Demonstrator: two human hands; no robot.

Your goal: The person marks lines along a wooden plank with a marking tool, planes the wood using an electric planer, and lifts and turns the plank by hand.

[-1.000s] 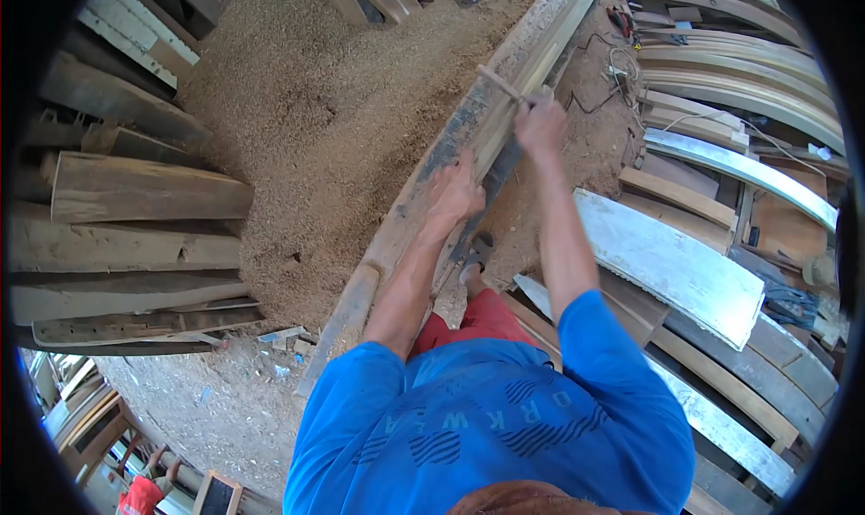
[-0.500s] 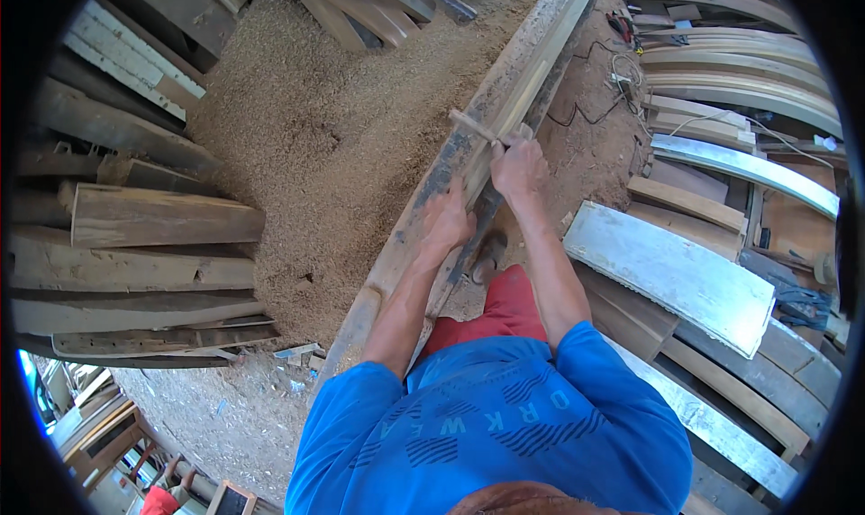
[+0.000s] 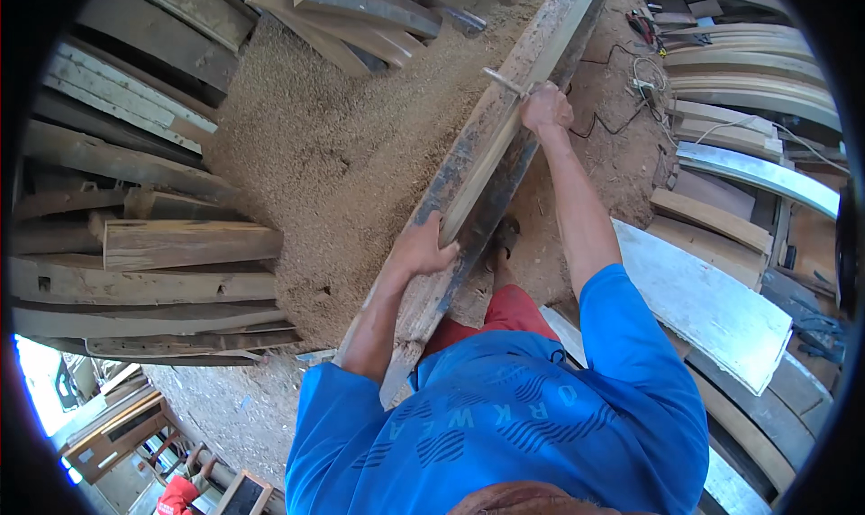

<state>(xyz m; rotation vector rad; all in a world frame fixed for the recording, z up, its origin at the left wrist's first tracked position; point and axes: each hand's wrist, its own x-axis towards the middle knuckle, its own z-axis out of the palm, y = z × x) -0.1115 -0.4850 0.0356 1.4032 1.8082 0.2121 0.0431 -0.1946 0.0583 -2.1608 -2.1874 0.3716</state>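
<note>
A long, pale wooden strip (image 3: 498,161) lies along a rough heavy beam (image 3: 452,157) that runs up and away to the right. My left hand (image 3: 420,246) is at the strip's near end, with the thumb on one side and the forefinger on the other. Farther up, my right hand (image 3: 546,109) is closed around a short thin stick (image 3: 505,82), which sticks out leftward across the strip and beam. The part inside my fist is hidden, so I cannot tell what kind of tool it is.
Wood shavings (image 3: 315,145) are heaped left of the beam. Stacked timbers (image 3: 189,245) stand beyond them. On the right are a whitish board (image 3: 712,303), curved planks (image 3: 739,64) and a loose cable (image 3: 617,123). A person in red (image 3: 177,495) is at the lower left.
My right hand has moved farther up along the strip with the stick. My left hand has drawn back toward me, its thumb now spread from the forefinger. The view has shifted slightly.
</note>
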